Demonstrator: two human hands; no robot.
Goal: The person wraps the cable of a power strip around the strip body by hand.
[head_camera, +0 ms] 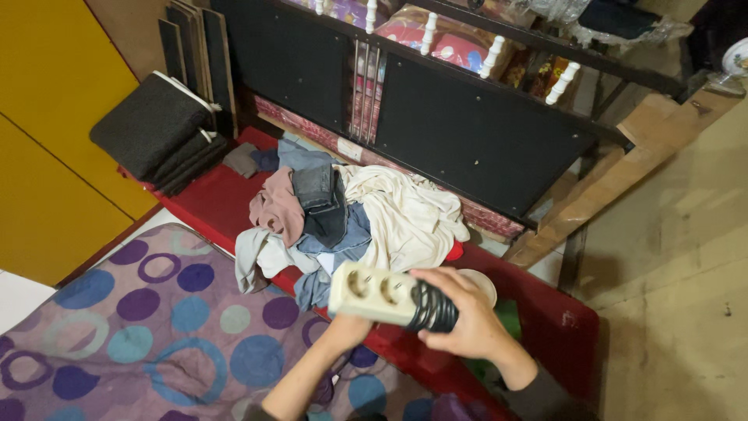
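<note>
A cream power strip [366,291] with two round sockets showing has a black cord [433,309] coiled around its right end. My right hand [461,312] is wrapped over the coiled cord from the right. My left hand [345,328] supports the strip from below, mostly hidden behind it. Both hands hold it above a red mat [210,199], just in front of a heap of clothes [343,214].
A purple cloth with coloured circles [148,327] covers the near left. Folded dark mats [156,129] lie at the back left by a yellow wall. A black headboard panel [467,129] leans behind the clothes. A wooden beam [615,168] slants on the right.
</note>
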